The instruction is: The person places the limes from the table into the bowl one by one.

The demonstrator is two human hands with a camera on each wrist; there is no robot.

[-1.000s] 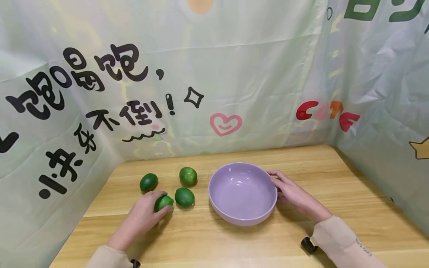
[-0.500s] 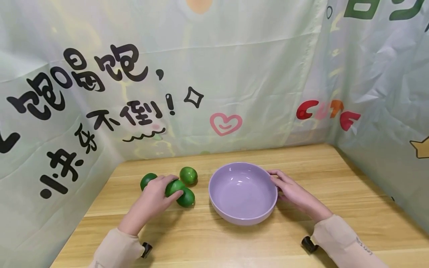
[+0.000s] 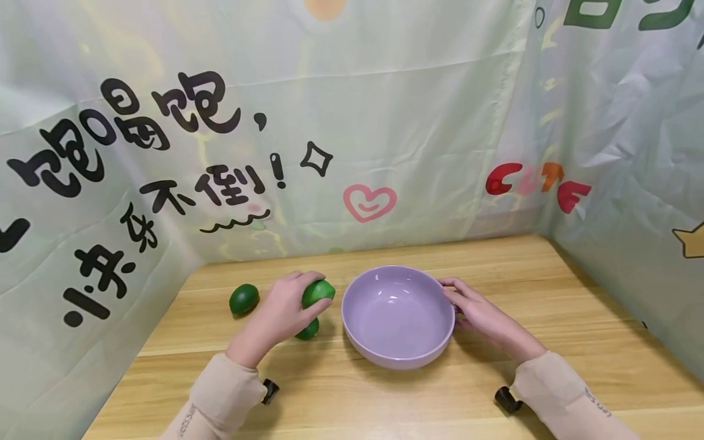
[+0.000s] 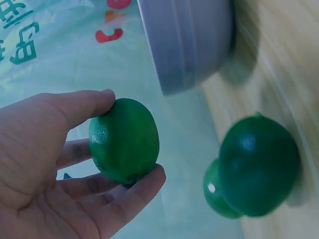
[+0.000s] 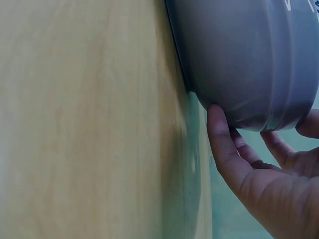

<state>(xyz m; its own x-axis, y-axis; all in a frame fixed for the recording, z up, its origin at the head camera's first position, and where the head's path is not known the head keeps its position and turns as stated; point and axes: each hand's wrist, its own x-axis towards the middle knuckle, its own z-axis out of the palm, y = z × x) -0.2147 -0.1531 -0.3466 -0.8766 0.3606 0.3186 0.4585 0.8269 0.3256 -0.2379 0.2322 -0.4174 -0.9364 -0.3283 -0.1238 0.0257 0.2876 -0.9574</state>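
At the left of the wooden tabletop [image 3: 385,403], one outer lime [image 3: 244,300] lies untouched; next, the left hand [image 3: 282,310] grips one lifted lime [image 3: 320,293], leaving one partly covered lime [image 3: 308,330] and apparently one farther lime [image 4: 213,191] down: four total. To their right, one lavender bowl [image 3: 401,360] contains none yet, its right side held by the right hand [image 3: 477,310].

From here, the left hand [image 3: 282,307] hides part of the lower lime [image 3: 309,330]; the bowl [image 5: 239,59] (in the right wrist view) runs off the top edge.
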